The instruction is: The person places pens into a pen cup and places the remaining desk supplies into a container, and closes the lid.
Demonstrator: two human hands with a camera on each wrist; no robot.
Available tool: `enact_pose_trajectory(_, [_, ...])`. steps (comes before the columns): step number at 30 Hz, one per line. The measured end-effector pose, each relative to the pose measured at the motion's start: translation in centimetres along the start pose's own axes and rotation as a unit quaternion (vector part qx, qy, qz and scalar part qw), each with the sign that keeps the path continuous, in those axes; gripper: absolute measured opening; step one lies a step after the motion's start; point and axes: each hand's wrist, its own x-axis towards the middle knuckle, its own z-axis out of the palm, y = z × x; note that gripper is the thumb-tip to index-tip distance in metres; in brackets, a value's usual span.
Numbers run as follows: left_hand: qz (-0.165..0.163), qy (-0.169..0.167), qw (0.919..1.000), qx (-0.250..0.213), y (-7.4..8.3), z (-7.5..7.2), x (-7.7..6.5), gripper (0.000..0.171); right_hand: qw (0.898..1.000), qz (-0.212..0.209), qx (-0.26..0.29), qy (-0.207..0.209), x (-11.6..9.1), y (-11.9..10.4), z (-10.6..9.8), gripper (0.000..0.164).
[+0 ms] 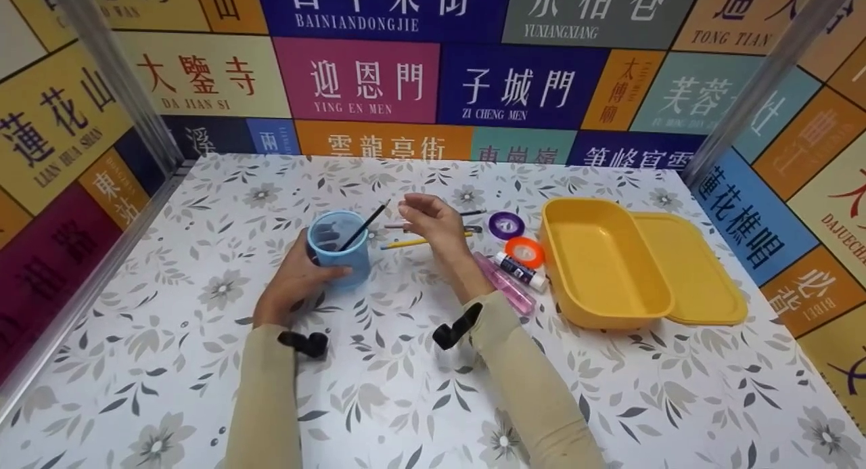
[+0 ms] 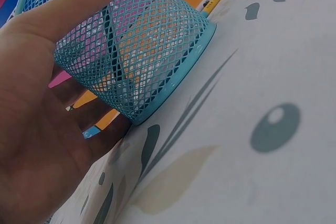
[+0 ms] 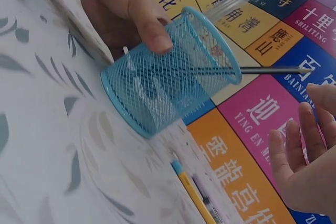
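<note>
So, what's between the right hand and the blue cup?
The head view shows a dark pencil leaning from the cup, and parts of a yellow pencil and pinkish pen.

Worktop (image 1: pixel 379 374): white, printed with grey flowers and leaves.
Yellow box (image 1: pixel 616 320): open, toward the right — its yellow lid (image 1: pixel 700 269) flat just beside it.
Tape rolls: one purple (image 1: pixel 506 236), one orange (image 1: pixel 512 254).
Glue stick (image 1: pixel 520 271): slanted, just beside a pink tube (image 1: pixel 509 286).
Yellow pencil (image 1: pixel 409 243): blue-ended (partly hidden) — a pink shaft (image 1: pixel 394 226) and dark shaft (image 1: pixel 474 213) beyond.
</note>
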Motion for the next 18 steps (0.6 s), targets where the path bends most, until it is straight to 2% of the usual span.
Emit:
enact_pose_trajectory(4, [-0.005, -0.001, 1.0000, 0.003, 0.2, -0.1, 0.0, 0.117, 0.998, -0.002, -0.059, -0.020, 0.6, -0.6, -1.2, 0.027])
enact_pose_trajectory(9, [-0.019, -0.006, 0.9997, 0.011, 0.2, -0.1, 0.0, 0.121, 0.988, 0.017, -0.134, -0.069, 1.4, -1.3, -3.2, 0.029])
enact_pose_trajectory(14, [-0.018, -0.004, 0.9998, 0.006, 0.1, -0.1, 0.0, 0.118, 0.974, 0.024, -0.181, -0.137, 2.4, -2.0, -5.6, 0.037])
enact_pose_trajectory(18, [-0.011, -0.008, 0.9999, 0.001, 0.0, 0.1, 0.1, 0.117, 0.958, 0.009, -0.240, -0.158, 3.0, -2.3, -7.3, 0.038])
